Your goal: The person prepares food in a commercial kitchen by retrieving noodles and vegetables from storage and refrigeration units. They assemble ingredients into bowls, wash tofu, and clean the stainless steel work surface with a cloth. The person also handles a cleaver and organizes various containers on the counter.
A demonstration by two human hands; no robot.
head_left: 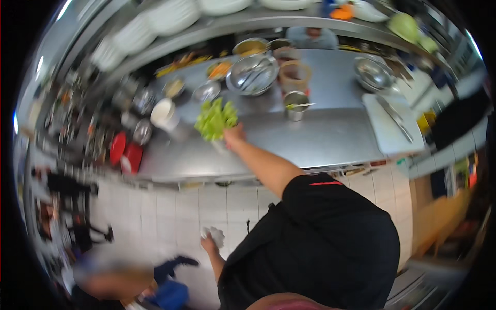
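Observation:
Near the middle of the head view, my right hand [235, 135] is closed on a bunch of green leaf lettuce [215, 119], over the steel counter [310, 135]. Low and to the left, my left hand [209, 243] grips a crumpled white cloth or paper [215, 235] above the tiled floor. A white tub [164, 113] stands left of the lettuce. Behind the lettuce are a small metal bowl [207, 91] and a large steel bowl [252, 75] with utensils in it. A metal cup [296, 112] with a spoon-like utensil sits to the right.
A white cutting board [393, 135] bearing a knife [395, 118] lies at the right, below a steel bowl [374, 73]. Red containers [131, 157] stand at the counter's left end. An overhead shelf [232, 23] holds white dishes. Another person [116, 275] is close by at the lower left.

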